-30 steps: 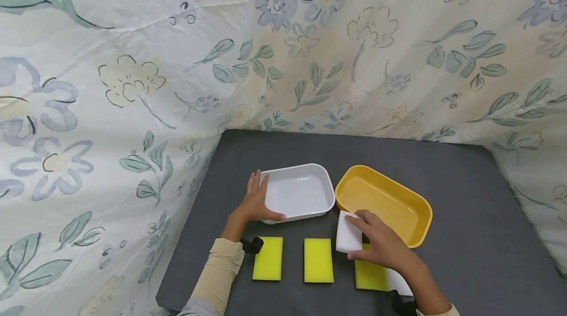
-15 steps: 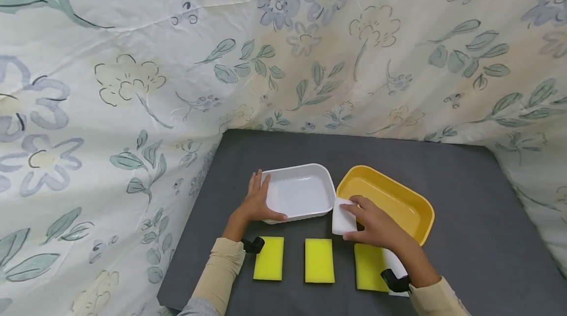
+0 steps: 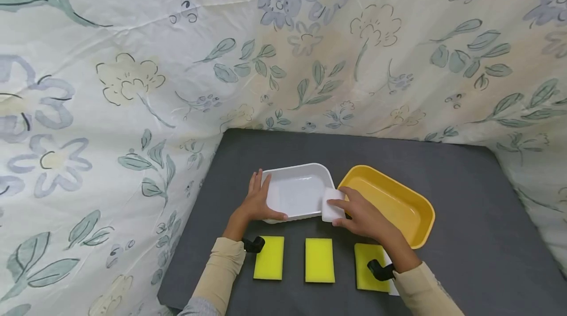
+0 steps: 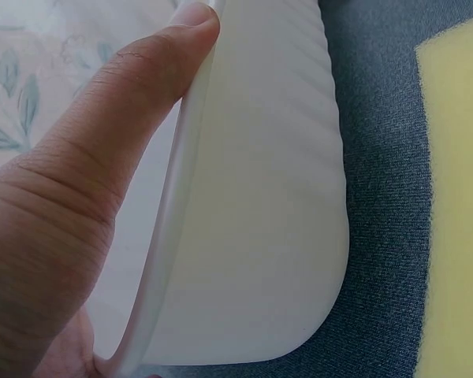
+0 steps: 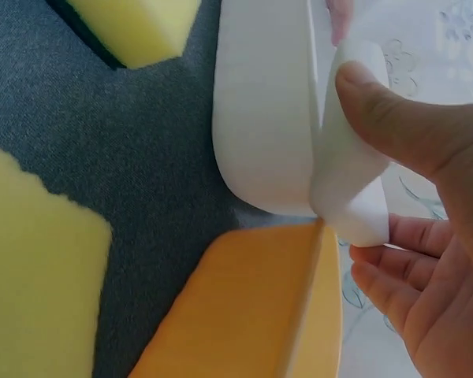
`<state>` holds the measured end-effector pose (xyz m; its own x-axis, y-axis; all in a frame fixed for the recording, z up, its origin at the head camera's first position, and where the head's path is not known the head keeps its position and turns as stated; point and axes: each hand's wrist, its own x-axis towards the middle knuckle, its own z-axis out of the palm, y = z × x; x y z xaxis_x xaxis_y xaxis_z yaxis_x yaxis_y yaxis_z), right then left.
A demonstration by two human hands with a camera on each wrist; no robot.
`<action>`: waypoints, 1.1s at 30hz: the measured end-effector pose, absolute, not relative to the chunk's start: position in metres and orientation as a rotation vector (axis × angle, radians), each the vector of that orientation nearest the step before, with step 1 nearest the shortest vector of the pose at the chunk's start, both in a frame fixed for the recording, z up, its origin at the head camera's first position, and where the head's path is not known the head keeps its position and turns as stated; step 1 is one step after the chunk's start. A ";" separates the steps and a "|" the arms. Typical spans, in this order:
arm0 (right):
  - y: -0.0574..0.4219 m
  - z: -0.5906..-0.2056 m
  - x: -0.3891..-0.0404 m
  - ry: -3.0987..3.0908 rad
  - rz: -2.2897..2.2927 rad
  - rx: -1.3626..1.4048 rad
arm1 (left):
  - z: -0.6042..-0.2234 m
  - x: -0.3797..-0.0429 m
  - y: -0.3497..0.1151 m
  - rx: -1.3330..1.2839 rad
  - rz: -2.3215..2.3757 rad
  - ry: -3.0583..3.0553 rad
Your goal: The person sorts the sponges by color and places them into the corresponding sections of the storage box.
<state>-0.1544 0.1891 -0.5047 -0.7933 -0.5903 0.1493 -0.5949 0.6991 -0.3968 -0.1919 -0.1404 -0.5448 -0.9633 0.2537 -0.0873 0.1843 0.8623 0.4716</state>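
"Checking head view: where's the white block [image 3: 330,213]?"
"Right hand [image 3: 364,215] pinches it at the near-right corner of the white tray [image 3: 297,190]. Best clear the rim before letting go."
"Left wrist?"
"Left hand [image 4: 83,189] grips the tray rim, thumb tip on it; firm hold should stop sliding."
"Right wrist?"
"Block between thumb and fingers; yellow tray [image 5: 229,303] sits close, so don't nudge it."

We can't read any text, labels, brands, numbers or signs, neither in the head view nor in the left or right wrist view.
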 end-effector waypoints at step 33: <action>0.140 -0.510 -0.206 -3.069 0.601 1.116 | -0.540 -0.192 -0.139 0.338 0.733 2.875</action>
<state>-0.2063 0.1399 -0.5102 -0.7601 -0.6483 -0.0439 -0.5839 0.7111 -0.3916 -0.1921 -0.1393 -0.5397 -0.9624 0.2549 -0.0940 0.1788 0.8547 0.4873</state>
